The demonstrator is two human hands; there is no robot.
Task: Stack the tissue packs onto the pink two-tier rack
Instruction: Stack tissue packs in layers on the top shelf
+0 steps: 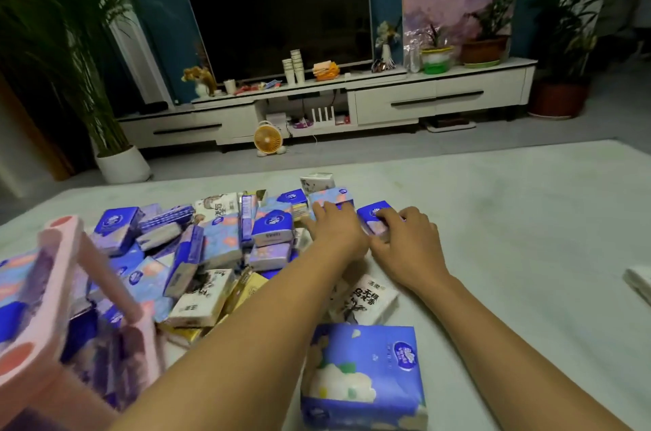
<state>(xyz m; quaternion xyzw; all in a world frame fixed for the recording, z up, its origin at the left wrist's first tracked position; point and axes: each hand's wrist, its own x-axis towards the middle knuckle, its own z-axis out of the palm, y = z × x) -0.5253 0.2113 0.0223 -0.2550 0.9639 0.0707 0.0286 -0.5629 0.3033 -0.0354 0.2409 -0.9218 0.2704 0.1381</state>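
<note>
Blue and nearest you lies a big tissue pack (363,374) on the pale mat (510,219); your pink rack (60,275) sits near left, blurred packs inside it; beyond spreads the loose heap of packs (211,237); your left hand (334,230) rests flat-fingered on its far edge; just beside it, your right hand (405,240) curls round a small blue pack (373,216); farthest stands a dark television (278,11).

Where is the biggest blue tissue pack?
The big blue tissue pack lies at the bottom middle of the head view, on the white mat, between the left forearm and right forearm, just below the white pack with black writing.
</note>
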